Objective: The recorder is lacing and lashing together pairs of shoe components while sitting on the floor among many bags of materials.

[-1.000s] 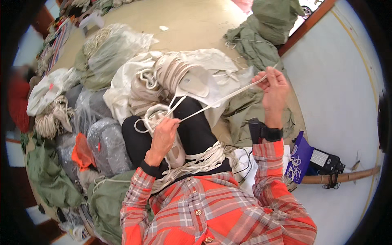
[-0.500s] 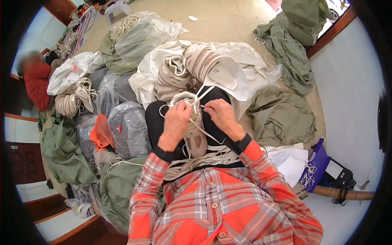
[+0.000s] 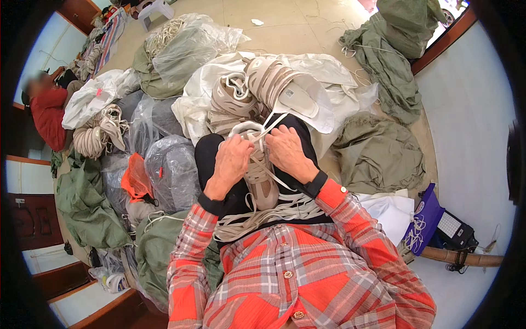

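Note:
A beige and tan shoe upper (image 3: 262,193) stands between my knees, its toe toward me. White shoelace (image 3: 274,125) crosses over its tongue, and a long end hangs down its right side. My left hand (image 3: 231,160) is closed at the left edge of the eyelets, its fingertips pinching the lace. My right hand (image 3: 287,151) is closed opposite, thumb and fingers bent around the lace close to the tongue. The exact grip of the fingertips is partly hidden. A bundle of loose laces (image 3: 268,215) lies across my lap.
Beyond my knees, stacked shoe uppers (image 3: 274,82) rest on a white sack (image 3: 192,90). Plastic-wrapped bundles (image 3: 172,170) and a green sack (image 3: 87,203) lie left. At right are an olive sack (image 3: 378,156) and a purple box (image 3: 424,222). A person in red (image 3: 49,118) sits far left.
My right hand has shifted left and nearer to the shoe's tongue. The left hand has moved slightly down, and the lace loop beside it no longer shows.

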A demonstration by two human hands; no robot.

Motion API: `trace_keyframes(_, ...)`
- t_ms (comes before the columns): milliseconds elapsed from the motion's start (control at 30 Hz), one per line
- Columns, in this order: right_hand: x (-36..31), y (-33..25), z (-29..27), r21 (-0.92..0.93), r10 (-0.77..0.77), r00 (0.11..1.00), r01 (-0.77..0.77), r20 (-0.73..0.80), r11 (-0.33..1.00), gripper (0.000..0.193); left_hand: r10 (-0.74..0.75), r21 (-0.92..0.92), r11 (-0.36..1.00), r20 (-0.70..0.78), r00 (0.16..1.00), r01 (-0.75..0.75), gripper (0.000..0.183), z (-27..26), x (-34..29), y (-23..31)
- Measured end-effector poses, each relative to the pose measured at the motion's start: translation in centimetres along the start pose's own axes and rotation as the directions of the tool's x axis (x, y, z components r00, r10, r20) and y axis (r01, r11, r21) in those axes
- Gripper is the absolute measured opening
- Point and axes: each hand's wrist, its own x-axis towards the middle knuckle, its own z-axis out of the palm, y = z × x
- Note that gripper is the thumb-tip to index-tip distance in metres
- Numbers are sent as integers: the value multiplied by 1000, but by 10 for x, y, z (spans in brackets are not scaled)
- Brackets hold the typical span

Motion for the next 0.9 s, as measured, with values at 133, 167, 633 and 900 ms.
trace_keyframes(133,6,-1,9,-16,-95,995,95,7,995,11,-109,-121,988,-82,991,99,10,24,12,-10)
trace_keyframes(167,4,1,8,-16,-95,995,95,8,995,11,-110,-121,988,-81,991,100,10,26,13,-9)
trace_keyframes(633,3,-8,5,244,90,996,-93,24,965,21,169,79,982,47,985,-172,9,26,30,-24)
trace_keyframes(900,-10,-42,7,-164,-86,994,96,67,982,23,-99,-63,989,408,908,136,14,-21,32,-39)
